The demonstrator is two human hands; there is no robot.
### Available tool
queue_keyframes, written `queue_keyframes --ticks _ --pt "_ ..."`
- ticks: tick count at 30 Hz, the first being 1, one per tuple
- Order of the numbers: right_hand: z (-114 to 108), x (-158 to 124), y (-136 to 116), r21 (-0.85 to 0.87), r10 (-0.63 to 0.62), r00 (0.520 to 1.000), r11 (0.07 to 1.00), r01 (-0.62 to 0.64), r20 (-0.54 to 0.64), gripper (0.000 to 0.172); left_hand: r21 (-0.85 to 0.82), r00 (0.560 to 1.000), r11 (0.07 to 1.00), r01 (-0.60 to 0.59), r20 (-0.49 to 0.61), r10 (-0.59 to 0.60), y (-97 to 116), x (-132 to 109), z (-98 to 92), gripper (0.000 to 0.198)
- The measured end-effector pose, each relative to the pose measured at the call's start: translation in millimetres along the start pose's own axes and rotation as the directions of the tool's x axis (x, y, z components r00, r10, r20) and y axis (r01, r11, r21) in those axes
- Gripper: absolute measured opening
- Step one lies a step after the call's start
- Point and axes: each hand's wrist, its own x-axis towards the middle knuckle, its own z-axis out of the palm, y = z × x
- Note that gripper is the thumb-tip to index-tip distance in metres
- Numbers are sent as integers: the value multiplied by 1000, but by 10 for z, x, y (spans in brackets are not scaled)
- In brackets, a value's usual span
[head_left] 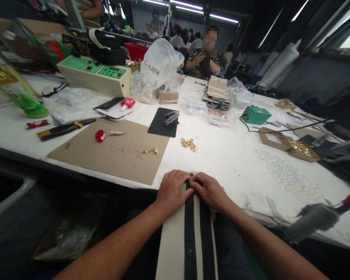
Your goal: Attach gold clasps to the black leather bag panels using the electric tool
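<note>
A long beige panel with black strips runs from my lap up to the table edge. My left hand lies across its far end, fingers bent over the beige part and thumb on a black strip. At the same end, my right hand has its fingers pressed together close to the left fingertips. Whatever small piece may be between those fingertips is hidden. Beyond my hands lies a pile of gold metal rings. A smaller group of gold rings rests on a brown board.
A red tape roll, cutter and bottle lie or stand leftward. Farther back are a control box, plastic bag and black plate. To the right are a green box and tray. A co-worker sits opposite.
</note>
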Motion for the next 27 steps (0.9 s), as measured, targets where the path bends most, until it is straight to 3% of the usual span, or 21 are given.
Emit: queue_keyframes --ticks 9,16,18,20,22,23,24,27 --pt "-20 110 22 -21 158 987 987 -158 -4 9 1 1000 1000 4 21 -4 14 14 -21 36" --pt "-17 98 6 22 148 988 989 -148 -32 12 20 1000 1000 -14 11 14 32 23 -32 38" --pt "-38 5 -11 112 119 989 988 -109 -92 15 24 1000 999 -24 12 24 39 35 -41 37" --pt "-90 -190 -17 194 114 967 978 -70 -227 20 30 999 999 -32 17 31 43 49 -50 33" --pt "-175 -508 5 196 136 896 979 -56 -423 23 38 999 999 -31 26 30 43 65 -57 28" --pt "-227 -707 30 171 146 836 983 -64 -529 24 41 999 999 -33 32 31 40 73 -59 26" --pt "-284 -922 65 147 156 758 986 -81 -633 25 45 999 998 -38 37 37 35 82 -59 24" --pt "-473 -1551 239 159 242 463 965 -211 -853 34 67 997 995 -71 44 68 9 111 -49 22"
